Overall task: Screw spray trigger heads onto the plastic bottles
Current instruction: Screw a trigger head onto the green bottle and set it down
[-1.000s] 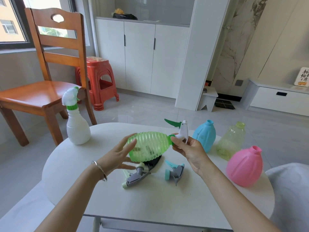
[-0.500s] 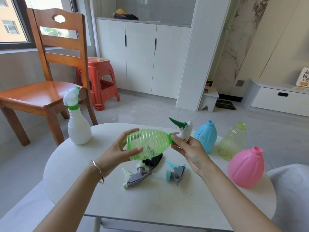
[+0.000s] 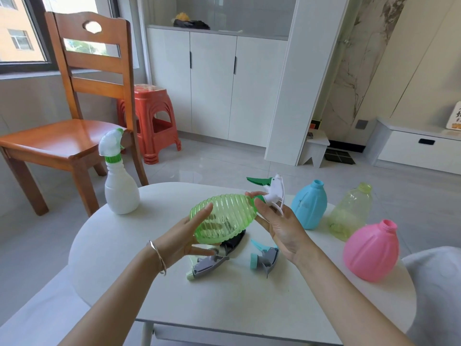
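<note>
sideways over the white table (image 3: 249,308), the ribbed green plastic bottle (image 3: 224,221) is cradled by the spread left hand (image 3: 184,240); at its 2 o'clock, the white trigger head (image 3: 273,191) is pinched by the right hand (image 3: 282,228).

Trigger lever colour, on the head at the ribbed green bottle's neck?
Dark green lever on a white head; head view.

Wooden chair (image 3: 74,136); red plastic stool (image 3: 152,116); white cabinets (image 3: 214,81); round white table (image 3: 224,300)
</note>
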A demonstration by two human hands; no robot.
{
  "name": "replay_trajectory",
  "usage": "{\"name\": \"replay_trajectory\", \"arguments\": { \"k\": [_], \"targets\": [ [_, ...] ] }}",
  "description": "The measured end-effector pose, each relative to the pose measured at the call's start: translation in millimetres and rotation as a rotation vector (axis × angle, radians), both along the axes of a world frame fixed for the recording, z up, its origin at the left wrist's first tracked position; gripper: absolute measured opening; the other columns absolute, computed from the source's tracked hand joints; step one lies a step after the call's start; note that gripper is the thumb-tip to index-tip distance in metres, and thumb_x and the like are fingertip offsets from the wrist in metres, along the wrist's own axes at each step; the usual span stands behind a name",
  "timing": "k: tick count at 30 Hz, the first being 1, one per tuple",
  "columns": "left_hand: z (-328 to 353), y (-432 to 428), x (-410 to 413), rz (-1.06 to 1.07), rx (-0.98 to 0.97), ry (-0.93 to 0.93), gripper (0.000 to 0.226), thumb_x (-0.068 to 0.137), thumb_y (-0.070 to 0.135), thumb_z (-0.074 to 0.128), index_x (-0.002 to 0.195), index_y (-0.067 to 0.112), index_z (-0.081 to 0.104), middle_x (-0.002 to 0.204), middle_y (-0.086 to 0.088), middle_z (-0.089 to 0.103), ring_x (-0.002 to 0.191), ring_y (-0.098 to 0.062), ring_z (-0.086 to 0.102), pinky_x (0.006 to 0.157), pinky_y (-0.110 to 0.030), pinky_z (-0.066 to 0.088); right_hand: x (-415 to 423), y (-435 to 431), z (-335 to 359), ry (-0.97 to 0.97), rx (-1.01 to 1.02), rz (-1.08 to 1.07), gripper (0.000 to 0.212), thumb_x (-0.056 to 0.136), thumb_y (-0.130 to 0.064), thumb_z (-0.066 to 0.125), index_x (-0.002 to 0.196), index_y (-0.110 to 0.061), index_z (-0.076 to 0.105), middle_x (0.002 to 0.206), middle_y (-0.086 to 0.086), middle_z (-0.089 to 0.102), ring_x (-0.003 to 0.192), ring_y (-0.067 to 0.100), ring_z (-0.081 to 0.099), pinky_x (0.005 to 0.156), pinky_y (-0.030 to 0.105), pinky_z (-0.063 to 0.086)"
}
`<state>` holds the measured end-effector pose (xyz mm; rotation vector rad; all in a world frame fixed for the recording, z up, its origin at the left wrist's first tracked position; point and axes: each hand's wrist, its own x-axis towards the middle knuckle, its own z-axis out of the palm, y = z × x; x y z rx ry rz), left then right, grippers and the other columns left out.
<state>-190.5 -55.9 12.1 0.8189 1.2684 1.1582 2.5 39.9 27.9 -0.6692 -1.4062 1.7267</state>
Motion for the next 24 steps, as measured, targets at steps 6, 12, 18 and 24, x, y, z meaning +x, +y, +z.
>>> {"name": "replay_trajectory", "arguments": {
  "k": [6,12,18,24],
  "targets": [
    [-0.5,-1.7,3.0,0.148,0.144,0.034,0.088,0.045,0.07,0.075,0.118,0.022,0.056,0.119,-0.004,0.065,0.108,-0.02,0.065,0.068,-0.029,0.058,-8.6,-5.3,3.5,0.031,0.031,-0.093,0.033,0.064,-0.039,0.074,0.09,-0.02,0.071,0.109,0.002,0.072,0.115,0.013,0.06,0.103,0.028,0.04],
    [2.7,-6.8,-6.5,0.199,0.205,0.09,0.085,0.039,0.072,0.076,0.11,0.029,0.057,0.115,-0.003,0.067,0.107,-0.017,0.065,0.07,-0.031,0.059,-23.2,-10.9,4.9,0.062,0.041,-0.139,0.024,0.065,-0.034,0.073,0.086,-0.021,0.072,0.098,-0.006,0.075,0.099,0.0,0.065,0.078,0.008,0.047],
    [9.1,-14.4,-30.0,0.256,0.19,0.015,0.093,0.041,0.077,0.072,0.118,0.027,0.056,0.119,-0.003,0.065,0.106,-0.021,0.064,0.067,-0.03,0.058,-55.4,-17.2,22.0,0.014,0.058,-0.15,0.031,0.059,-0.043,0.076,0.083,-0.024,0.074,0.102,0.0,0.074,0.105,0.01,0.065,0.1,0.03,0.045],
    [8.1,-20.8,-58.1,0.314,0.216,-0.338,0.062,0.074,0.061,0.061,0.123,0.024,0.057,0.12,-0.009,0.064,0.09,-0.023,0.071,0.067,-0.03,0.058,-100.7,-27.0,34.1,-0.121,0.177,0.192,0.06,0.067,-0.036,0.08,0.121,-0.03,0.054,0.124,-0.006,0.064,0.116,0.009,0.058,0.101,0.028,0.042]
  ]
}}
